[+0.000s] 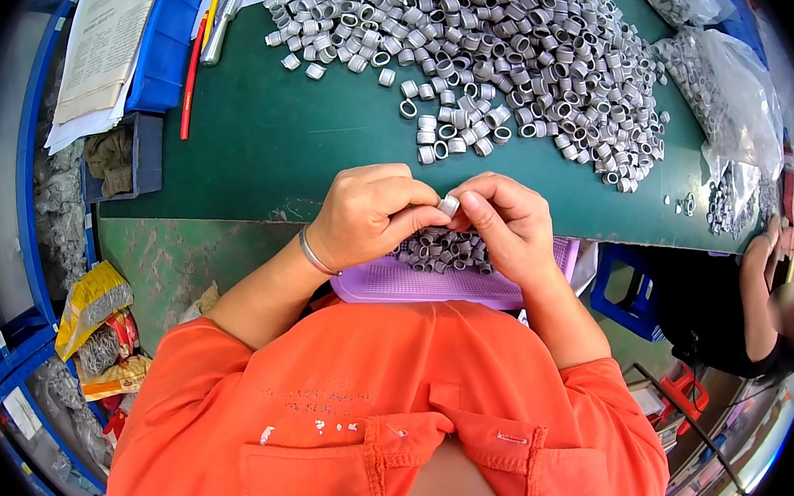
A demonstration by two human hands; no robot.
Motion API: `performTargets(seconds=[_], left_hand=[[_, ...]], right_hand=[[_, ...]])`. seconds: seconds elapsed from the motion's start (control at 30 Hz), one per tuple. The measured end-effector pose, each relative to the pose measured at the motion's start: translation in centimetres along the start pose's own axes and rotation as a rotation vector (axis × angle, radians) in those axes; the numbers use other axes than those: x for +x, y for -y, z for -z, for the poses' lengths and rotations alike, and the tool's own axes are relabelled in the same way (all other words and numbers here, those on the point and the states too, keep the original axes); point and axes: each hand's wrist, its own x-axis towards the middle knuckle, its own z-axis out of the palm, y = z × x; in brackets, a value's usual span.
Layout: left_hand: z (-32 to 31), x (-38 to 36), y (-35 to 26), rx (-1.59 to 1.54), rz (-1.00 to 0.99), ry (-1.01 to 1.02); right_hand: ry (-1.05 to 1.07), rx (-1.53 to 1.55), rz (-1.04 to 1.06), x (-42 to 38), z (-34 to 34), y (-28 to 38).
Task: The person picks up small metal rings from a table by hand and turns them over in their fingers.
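Note:
A small grey metal ring [450, 206] is pinched between my two hands, just over the table's near edge. My left hand [371, 211], with a bangle [314, 254] on its wrist, grips it from the left with thumb and forefinger. From the other side, the thumb and fingers of my right hand [507, 225] close on the same ring. Below them a purple basket [409, 285] holds several similar rings [442, 250]. A large heap of these rings [511, 43] spreads over the green table [248, 138] beyond my hands.
Blue bins [159, 62], papers [102, 57] and a red pen [191, 92] lie at the left. Plastic bags of small parts [720, 83] line the right side. Another person [719, 307] sits at the right, beside a blue stool [626, 295]. A yellow bag [94, 304] stands lower left.

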Motion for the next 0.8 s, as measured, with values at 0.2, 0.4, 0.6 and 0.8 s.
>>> performTargets(seconds=[0.2,0.4,0.6,0.8], left_hand=[[0.1,0.0,0.0,0.004,0.014,-0.007],[0.2,0.1,-0.1,0.002,-0.003,0.005],[0.7,-0.3,-0.2,-0.326,0.232,-0.064],[1.3,-0.7,0.6,-1.244,0.554,-0.147]], right_hand=[[0.016,-0.013,0.021,0.0,0.1,0.0],[0.032,-0.026,0.005,0.0,0.2,0.1],[0.071,-0.372,0.304,0.0,0.0,1.3],[-0.381,-0.903,0.479,2.4,2.3,-0.2]])
